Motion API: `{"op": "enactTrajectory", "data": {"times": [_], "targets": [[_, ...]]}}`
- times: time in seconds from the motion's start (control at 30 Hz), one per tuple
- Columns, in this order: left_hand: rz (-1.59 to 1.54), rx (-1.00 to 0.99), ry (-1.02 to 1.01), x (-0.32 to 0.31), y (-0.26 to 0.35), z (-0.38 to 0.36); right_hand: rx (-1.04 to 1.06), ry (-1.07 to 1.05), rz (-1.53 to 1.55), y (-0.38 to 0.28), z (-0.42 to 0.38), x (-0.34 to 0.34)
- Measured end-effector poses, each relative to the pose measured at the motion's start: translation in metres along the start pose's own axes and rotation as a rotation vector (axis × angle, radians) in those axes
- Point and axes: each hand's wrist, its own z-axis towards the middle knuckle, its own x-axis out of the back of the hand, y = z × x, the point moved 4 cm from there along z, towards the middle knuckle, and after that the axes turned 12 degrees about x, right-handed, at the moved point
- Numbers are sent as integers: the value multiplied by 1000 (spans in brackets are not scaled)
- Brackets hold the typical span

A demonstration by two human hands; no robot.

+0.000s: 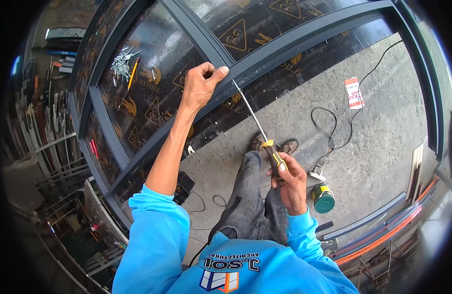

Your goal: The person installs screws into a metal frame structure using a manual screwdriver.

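Observation:
My right hand (290, 185) is wrapped round the black and yellow handle of a long screwdriver (252, 111). The shaft slants up and left, its tip at the inner edge of a dark grey metal frame (280, 45), near where a crossbar (199, 32) joins. Just left of that tip, my left hand (200, 87) rests at the joint with fingers curled and thumb against them. What those fingers hold, if anything, is hidden. Left of this hand, a pile of screws (123, 63) and a yellow pencil (133, 73) lie on a black printed board (160, 49).
A black cable (335, 122) loops over the concrete floor (382, 137) beside a red and white packet (354, 93). A green round container (324, 200) stands right of my legs. Metal profiles (49, 112) are stacked at left, and orange and grey lengths (382, 235) lie at lower right.

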Motion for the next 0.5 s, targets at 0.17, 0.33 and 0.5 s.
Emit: {"op": "enactTrajectory", "data": {"times": [0.17, 0.33, 0.5], "targets": [[-31, 11, -12, -2, 0, 0, -391, -288, 656, 14, 2, -1], [-15, 25, -13, -2, -2, 2, 111, -29, -96, 11, 8, -7], [8, -39, 33, -2, -5, 4, 564, -5, -883, -10, 3, -6]]}}
